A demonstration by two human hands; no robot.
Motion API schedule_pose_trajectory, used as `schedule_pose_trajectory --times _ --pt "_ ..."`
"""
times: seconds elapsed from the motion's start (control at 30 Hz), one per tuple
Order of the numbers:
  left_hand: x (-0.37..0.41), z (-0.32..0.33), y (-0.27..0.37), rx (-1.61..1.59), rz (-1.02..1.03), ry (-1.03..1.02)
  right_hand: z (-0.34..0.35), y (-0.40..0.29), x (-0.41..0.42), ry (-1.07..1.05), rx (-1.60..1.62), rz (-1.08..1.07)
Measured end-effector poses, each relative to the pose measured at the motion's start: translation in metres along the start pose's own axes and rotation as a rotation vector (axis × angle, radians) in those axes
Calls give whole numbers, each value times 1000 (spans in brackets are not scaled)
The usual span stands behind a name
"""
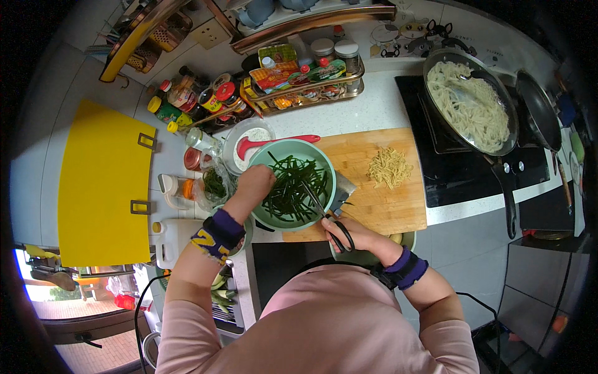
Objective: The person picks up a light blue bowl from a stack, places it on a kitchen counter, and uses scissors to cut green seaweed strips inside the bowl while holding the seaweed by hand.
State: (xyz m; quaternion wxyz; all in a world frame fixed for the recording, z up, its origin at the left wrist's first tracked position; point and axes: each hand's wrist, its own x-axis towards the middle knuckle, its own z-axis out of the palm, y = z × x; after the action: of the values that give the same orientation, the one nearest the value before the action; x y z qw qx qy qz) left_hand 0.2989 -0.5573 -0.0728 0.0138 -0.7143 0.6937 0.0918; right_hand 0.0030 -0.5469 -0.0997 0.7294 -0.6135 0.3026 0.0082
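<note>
A pale green bowl (331,163) holds dark green strips (292,187), perhaps seaweed, and overlaps the left part of a wooden cutting board (373,210). My left hand (257,183) is closed at the bowl's left side; what its fingers pinch is hidden. My right hand (343,233) holds scissors (343,231) by their black handles, the blades reaching over the bowl's right side into the strips. A cleaver blade (345,188) lies partly under the bowl. Yellowish shreds (390,167) are heaped on the board's right part.
A pan of noodles (467,107) rests on the black cooktop (444,187), its handle towards me, beside an empty frying pan (537,110). A red spoon (280,142) lies across a tub of white powder (252,135). Sauce bottles (182,100) and a seasoning rack (308,93) line the wall.
</note>
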Motion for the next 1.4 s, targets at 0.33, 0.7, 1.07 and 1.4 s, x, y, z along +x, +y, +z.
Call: schedule_pose_trajectory --times 0.33,0.7,1.07,1.4 --pt "29 33 25 123 99 -25 -1 5 2 32 72 -21" --pt "0 -22 23 -565 3 -159 -1 -12 5 5 10 -36" --pt "-25 -29 37 -791 98 -317 5 -27 9 -11 -49 -20" --pt "-19 -9 37 -803 166 -374 7 -8 12 57 -80 1"
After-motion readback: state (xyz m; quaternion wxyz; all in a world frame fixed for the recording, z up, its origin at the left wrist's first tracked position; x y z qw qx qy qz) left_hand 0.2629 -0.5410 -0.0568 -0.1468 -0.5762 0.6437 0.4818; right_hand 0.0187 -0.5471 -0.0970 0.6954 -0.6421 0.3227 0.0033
